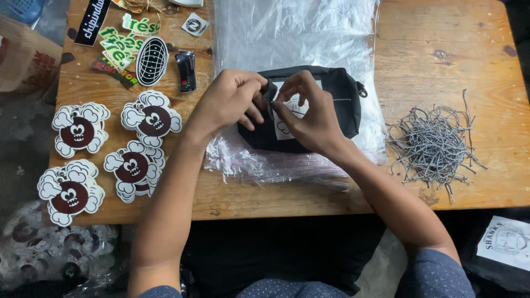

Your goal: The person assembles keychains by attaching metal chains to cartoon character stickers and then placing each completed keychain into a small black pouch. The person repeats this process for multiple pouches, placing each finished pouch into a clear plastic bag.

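Note:
A small black zip pouch (337, 96) lies on a stack of clear plastic bags (287, 33) in the middle of the wooden table (441, 44). My left hand (229, 102) pinches the pouch's left end near its top edge. My right hand (309, 118) covers the front of the pouch, fingertips pinched at the same spot, partly over a white tag or card (282, 128) with a cartoon outline. What the fingertips grip is too small to make out.
Piles of cloud-shaped white and brown cartoon tags (152, 118) lie at the left, with green and black stickers (124, 44) above them. A heap of short black-and-white cords (433, 143) sits at the right. Bagged tags (38, 248) rest below the table's left side.

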